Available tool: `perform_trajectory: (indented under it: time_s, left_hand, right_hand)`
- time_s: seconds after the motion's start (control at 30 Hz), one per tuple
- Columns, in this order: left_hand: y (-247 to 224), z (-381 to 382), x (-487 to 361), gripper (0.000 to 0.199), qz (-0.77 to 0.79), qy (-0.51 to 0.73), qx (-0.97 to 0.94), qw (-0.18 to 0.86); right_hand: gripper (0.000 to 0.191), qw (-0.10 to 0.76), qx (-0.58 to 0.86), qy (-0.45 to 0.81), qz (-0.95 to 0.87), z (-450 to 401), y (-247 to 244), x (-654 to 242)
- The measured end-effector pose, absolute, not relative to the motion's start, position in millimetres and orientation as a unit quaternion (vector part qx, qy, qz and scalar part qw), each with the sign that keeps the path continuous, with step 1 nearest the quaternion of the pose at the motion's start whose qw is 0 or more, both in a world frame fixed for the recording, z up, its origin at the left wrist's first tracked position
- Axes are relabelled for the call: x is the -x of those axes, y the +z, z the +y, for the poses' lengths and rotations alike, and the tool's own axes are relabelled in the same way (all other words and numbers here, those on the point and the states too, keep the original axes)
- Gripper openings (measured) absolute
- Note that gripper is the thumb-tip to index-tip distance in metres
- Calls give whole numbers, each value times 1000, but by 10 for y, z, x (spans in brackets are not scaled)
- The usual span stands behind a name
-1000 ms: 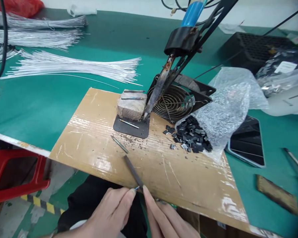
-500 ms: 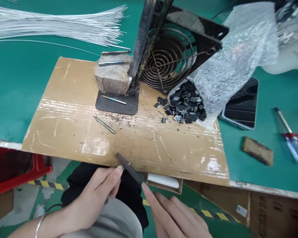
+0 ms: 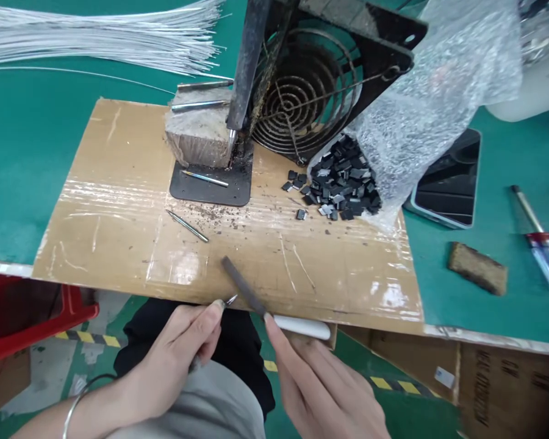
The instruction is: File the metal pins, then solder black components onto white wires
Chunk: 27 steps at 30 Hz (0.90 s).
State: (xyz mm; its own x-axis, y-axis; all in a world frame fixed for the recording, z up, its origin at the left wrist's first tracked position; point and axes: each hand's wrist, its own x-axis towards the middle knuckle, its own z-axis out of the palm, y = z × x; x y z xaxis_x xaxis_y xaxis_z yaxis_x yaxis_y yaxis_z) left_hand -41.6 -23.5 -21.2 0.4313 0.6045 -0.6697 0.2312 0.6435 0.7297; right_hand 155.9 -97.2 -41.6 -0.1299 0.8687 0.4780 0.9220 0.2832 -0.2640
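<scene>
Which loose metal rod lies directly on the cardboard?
The pointed rod between the black plate and left hand; others lie on the block or plate, another tip pokes from that hand.

The green surface [image 3: 32, 134] carries a cardboard sheet [image 3: 348, 262], a bundle of white wires [image 3: 96, 38], a smartphone [image 3: 449, 183], a brown block [image 3: 478, 268] and a translucent-handled screwdriver [image 3: 540, 241].

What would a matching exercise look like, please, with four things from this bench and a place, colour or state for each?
1. File
2. Phone
3. Screwdriver
4. Wires

A. White, in a bunch
B. In the right hand
C. Has a red collar
D. Beside the plastic bag

Pairs: 1-B, 2-D, 3-C, 4-A
</scene>
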Motion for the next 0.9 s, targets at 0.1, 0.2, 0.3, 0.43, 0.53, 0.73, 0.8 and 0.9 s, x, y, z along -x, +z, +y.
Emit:
perform_trajectory:
  time_s: [0.1,0.2,0.3,0.43,0.53,0.73,0.8,0.9]
  left_hand:
    - [-205,-215,415,64,513,115,-411,745]
    - [-202,-213,412,62,511,115,-421,740]
    - [-194,-231,413,60,516,118,-433,730]
    - [-176,-267,424,56,541,107,-473,687]
    - [-186,-291,429,49,561,102,-527,631]
    - [-220,-320,426,42,539,130,-600,577]
    - [-206,-320,424,41,542,133,-611,562]
    - [-183,-304,418,40,530,136,-629,551]
  right_hand:
    - [56,280,582,-37,-762,-1080,-405,-1602]
    - [50,286,574,-15,-767,-994,-426,-1534]
    - [34,312,574,-22,-757,-866,-446,-1456]
    - [34,299,573,-15,-763,-935,-424,-1470]
    - [53,295,582,-18,-757,-997,-411,-1483]
    - [67,304,580,-3,-756,-897,-403,-1437]
    - [66,291,587,-10,-755,-945,-369,-1461]
    - [68,276,590,-3,-759,-1001,-336,-1490]
